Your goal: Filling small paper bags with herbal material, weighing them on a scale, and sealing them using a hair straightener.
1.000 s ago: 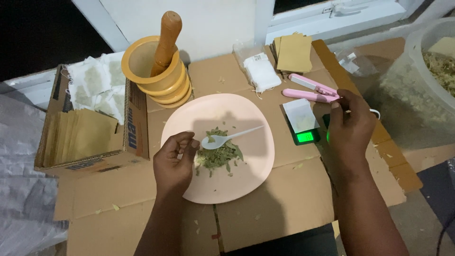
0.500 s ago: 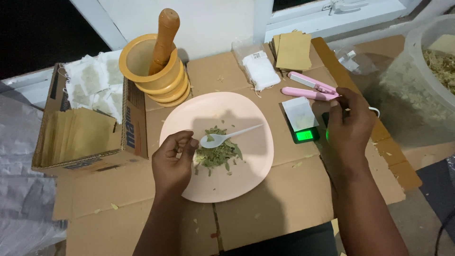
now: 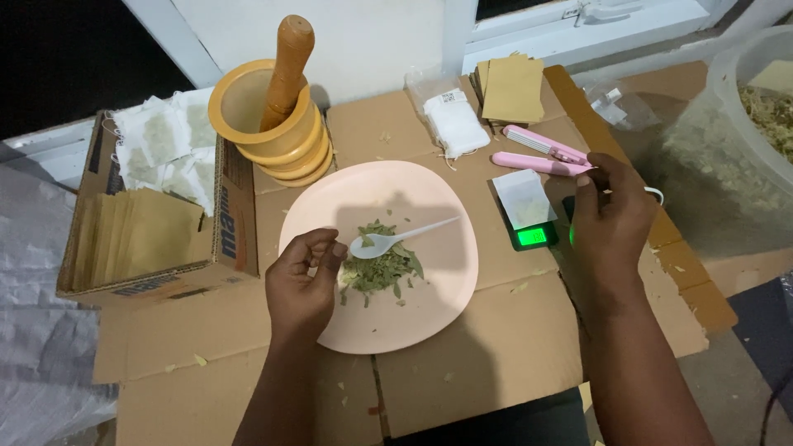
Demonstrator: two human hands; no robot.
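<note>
A pale pink plate [image 3: 429, 289] sits in the middle of the flattened cardboard, with a small heap of dried green leaves [image 3: 382, 268] on it. A white plastic spoon [image 3: 401, 238] lies across the plate, bowl end to the left. My left hand [image 3: 301, 279] rests on the plate's left edge, fingers curled and pinched together right beside the spoon's bowl. My right hand [image 3: 611, 219] hovers over a dark object next to a small digital scale [image 3: 529, 211] with a lit green display and a white sheet on its platform. What the right hand grips is hidden.
A yellow mortar with a wooden pestle [image 3: 277, 116] stands behind the plate. An open cardboard box [image 3: 157, 215] of brown and white sachets is at left. Brown envelopes [image 3: 512, 87], a white pouch [image 3: 453, 122] and a pink sealer [image 3: 545, 153] lie at the back. A clear tub [image 3: 743, 132] is at right.
</note>
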